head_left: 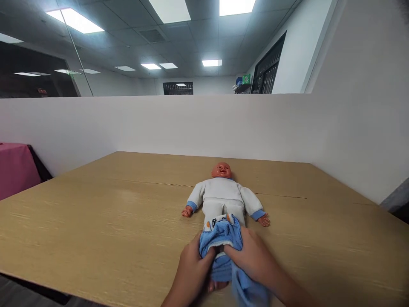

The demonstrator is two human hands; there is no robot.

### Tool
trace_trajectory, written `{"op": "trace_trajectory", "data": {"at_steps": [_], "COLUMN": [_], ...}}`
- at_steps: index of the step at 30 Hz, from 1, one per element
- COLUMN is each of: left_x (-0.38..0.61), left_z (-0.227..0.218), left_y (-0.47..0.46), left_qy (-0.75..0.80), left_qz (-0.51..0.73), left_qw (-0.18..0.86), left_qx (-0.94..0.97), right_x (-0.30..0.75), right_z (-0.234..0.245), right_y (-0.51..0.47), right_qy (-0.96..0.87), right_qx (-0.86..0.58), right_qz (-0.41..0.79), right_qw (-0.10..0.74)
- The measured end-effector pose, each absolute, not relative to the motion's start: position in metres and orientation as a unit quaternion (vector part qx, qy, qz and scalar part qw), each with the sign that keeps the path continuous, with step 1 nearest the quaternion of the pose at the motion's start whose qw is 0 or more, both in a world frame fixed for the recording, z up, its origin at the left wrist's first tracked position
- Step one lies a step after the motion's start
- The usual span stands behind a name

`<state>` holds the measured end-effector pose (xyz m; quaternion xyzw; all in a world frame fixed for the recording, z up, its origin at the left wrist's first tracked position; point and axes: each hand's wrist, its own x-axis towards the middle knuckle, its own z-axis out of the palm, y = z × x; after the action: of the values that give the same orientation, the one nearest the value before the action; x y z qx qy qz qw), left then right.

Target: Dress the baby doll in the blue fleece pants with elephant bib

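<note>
A baby doll (pixel 223 192) lies on its back on the wooden table (pixel 96 221), head away from me, dressed in a white top with blue cuffs. Bunched blue trousers (pixel 223 238) cover its lower body. My left hand (pixel 191 266) grips the left side of the trousers, fingers curled into the cloth. My right hand (pixel 252 256) grips the right side, its thumb pressed over the waistband. One bare doll foot (pixel 214 285) shows between my wrists.
White partition walls (pixel 159 123) close off the table at the back and right. A pink cloth (pixel 14 172) covers something at the far left. The table's near edge runs along the lower left.
</note>
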<state>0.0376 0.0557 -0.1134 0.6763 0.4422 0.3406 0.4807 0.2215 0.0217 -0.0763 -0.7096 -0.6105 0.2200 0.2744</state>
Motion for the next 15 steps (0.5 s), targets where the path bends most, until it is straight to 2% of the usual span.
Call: {"op": "trace_trajectory", "data": {"at_steps": [6, 9, 15], "left_x": [0.039, 0.032, 0.017], "left_z": [-0.095, -0.091, -0.111], "left_y": [0.069, 0.06, 0.04], "left_qy": [0.436, 0.453, 0.452], "left_qz": [0.361, 0.364, 0.297], "left_qw": [0.46, 0.477, 0.53], "left_qx": [0.684, 0.659, 0.654], "right_x": [0.233, 0.233, 0.226], "right_z": [-0.061, -0.046, -0.044], "right_y": [0.034, 0.024, 0.008], "right_qy": [-0.591, -0.59, -0.642], "right_qx": [-0.72, -0.734, -0.699], "right_qz": [0.249, 0.264, 0.279], "right_qw": [0.263, 0.205, 0.147]}}
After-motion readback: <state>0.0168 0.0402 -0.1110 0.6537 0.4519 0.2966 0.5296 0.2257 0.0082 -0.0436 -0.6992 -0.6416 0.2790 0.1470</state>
